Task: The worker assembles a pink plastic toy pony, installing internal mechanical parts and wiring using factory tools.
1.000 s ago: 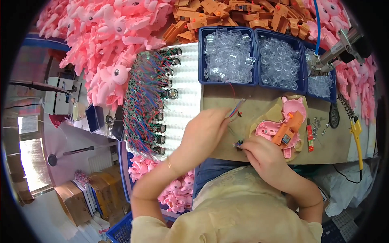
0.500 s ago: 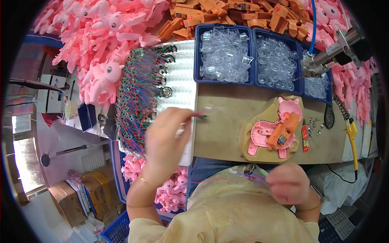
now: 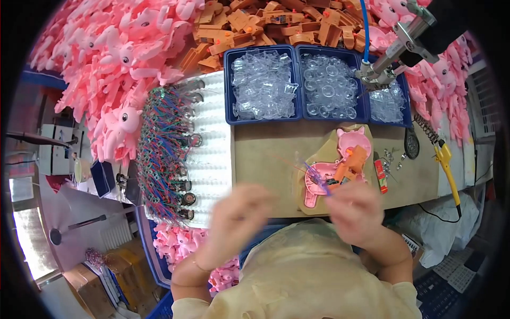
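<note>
Both hands are shifting since half a second ago: the right hand (image 3: 356, 211) is coming up from in front of the torso toward the table, and the left hand (image 3: 239, 215) is drawing back from over the foam sheet (image 3: 212, 143) to the table's near edge. Right fingertips are clamping on a few thin blue-purple wires (image 3: 321, 183), which are reaching out to the left of that hand, above a pink toy shell (image 3: 353, 139); whether they are touching it, I cannot tell. Motion is blurring the left hand, so I cannot tell whether its fingers are apart or together.

Just ahead of the right hand, the shell is lying open on a brown pad (image 3: 302, 186), an orange unit (image 3: 357, 157) resting across it. Bare brown tabletop (image 3: 265, 175) is stretching ahead of the left hand, while left of that hand the white foam sheet is carrying a dense bundle of wires (image 3: 162, 154). Farther ahead of both hands, blue trays (image 3: 228, 95) are holding clear plastic parts (image 3: 263, 87), with orange units heaping up (image 3: 287, 24) beyond. Right of the right hand, a yellow-handled tool (image 3: 446, 165) is hanging over the table. Lower on the left hand's side, cardboard boxes (image 3: 127, 276) are standing in the room.
</note>
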Action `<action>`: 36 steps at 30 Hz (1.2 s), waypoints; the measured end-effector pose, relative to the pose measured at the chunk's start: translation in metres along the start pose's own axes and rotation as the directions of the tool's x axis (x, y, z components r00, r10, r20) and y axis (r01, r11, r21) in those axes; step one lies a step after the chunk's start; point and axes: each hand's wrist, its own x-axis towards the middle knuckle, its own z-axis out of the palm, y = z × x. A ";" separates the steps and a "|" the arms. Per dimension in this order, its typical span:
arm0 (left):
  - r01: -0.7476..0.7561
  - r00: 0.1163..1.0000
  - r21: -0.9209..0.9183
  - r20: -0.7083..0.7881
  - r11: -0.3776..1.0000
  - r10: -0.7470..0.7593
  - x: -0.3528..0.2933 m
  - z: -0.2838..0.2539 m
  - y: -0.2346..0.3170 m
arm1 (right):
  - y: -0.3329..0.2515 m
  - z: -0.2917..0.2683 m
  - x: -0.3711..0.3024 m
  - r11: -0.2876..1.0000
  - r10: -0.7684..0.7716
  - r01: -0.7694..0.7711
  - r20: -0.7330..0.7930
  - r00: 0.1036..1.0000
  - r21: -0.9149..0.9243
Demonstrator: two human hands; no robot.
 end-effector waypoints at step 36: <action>-0.013 0.940 -0.562 -0.288 0.827 -0.181 0.019 0.067 -0.008 | -0.008 0.000 0.004 0.231 0.844 -0.761 0.264 0.466 0.607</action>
